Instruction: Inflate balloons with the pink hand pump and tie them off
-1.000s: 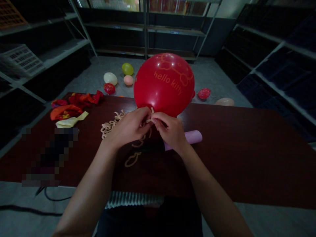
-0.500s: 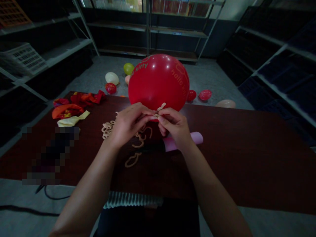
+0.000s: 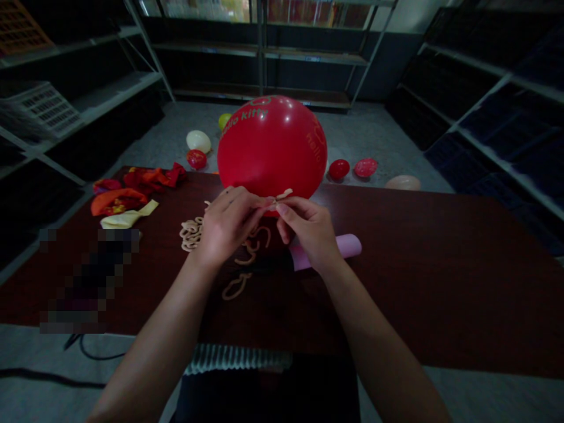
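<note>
A large inflated red balloon (image 3: pixel 273 147) with printed lettering stands just beyond my hands, its near end at my fingertips. My left hand (image 3: pixel 231 220) pinches a tan band (image 3: pixel 284 194) there. Close against it, my right hand (image 3: pixel 311 226) pinches the same band, with one end sticking up between the hands. How the band runs round the balloon's neck is hidden by my fingers. Under my right wrist lies a pink cylinder (image 3: pixel 350 245). A heap of tan bands (image 3: pixel 191 234) rests beside my left hand, and a looped tan band (image 3: pixel 235 288) lies nearer me.
The dark wooden table (image 3: pixel 418 264) holds uninflated orange and red balloons (image 3: pixel 118 201) and a pale yellow balloon (image 3: pixel 129 217) at left. Small inflated balloons, including a white one (image 3: pixel 198 141), lie on the floor behind. Metal shelves (image 3: pixel 315 57) surround the area.
The red balloon has shifted left and turned slightly, showing more lettering. My fingertips have moved a little left with the band, whose free end now leans lower to the right.
</note>
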Motion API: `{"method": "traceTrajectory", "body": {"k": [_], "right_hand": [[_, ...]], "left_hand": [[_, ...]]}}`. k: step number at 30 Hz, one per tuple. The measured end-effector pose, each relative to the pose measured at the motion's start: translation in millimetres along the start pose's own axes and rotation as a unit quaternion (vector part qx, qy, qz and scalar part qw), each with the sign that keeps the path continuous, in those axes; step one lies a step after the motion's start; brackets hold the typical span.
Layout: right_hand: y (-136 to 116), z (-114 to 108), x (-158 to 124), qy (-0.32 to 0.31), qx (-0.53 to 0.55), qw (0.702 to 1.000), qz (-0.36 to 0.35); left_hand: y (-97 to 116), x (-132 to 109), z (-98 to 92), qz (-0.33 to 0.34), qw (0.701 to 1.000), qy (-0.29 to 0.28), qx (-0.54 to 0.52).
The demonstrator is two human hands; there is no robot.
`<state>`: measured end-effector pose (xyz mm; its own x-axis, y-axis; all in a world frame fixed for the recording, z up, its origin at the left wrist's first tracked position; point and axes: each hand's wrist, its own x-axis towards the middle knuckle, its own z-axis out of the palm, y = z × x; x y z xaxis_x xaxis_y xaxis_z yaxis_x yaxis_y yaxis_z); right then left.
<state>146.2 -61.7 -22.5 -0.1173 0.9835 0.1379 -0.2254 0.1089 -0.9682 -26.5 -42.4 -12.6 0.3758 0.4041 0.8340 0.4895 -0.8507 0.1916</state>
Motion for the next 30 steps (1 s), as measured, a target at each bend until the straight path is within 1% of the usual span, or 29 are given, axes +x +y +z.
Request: {"method": "traceTrajectory", "body": {"k": [4,7,11,14,16,19,23,25,28,30], "right_hand": [[-1.8,1.4,-0.8,0.018,0.014,1.0,0.021],[-0.5,1.1,-1.2,0.039,0.03,0.997,0.05],[4.4,-0.5,0.0,0.061,0.087,0.992,0.071],[7.8,-0.6,1.2,0.061,0.133,0.987,0.064],[9.3,0.4,1.4,0.056,0.153,0.985,0.056],[10.4,2.4,0.9,0.038,0.157,0.985,0.055],[9.5,4.5,-0.6,0.031,0.116,0.991,0.058],[8.1,5.6,-1.4,0.026,0.085,0.995,0.055],[6.2,7.7,-2.3,0.003,0.03,0.999,0.042],[6.3,8.9,-3.0,-0.006,0.004,1.0,0.026]], "left_hand": [[-1.7,-2.8,2.3,0.038,0.998,-0.019,0.036],[-1.2,-3.9,4.5,0.032,0.999,-0.03,0.03],[1.5,-1.7,5.3,-0.022,0.998,-0.061,-0.014],[3.8,1.3,5.7,-0.078,0.991,-0.079,-0.078],[4.7,2.9,6.6,-0.109,0.985,-0.078,-0.111],[5.5,4.3,8.4,-0.146,0.977,-0.055,-0.146],[6.7,4.5,11.4,-0.187,0.964,0.0,-0.187],[7.6,4.4,13.4,-0.221,0.952,0.042,-0.208],[8.6,4.6,16.8,-0.282,0.927,0.103,-0.227],[8.7,4.7,18.9,-0.307,0.914,0.127,-0.233]]}}
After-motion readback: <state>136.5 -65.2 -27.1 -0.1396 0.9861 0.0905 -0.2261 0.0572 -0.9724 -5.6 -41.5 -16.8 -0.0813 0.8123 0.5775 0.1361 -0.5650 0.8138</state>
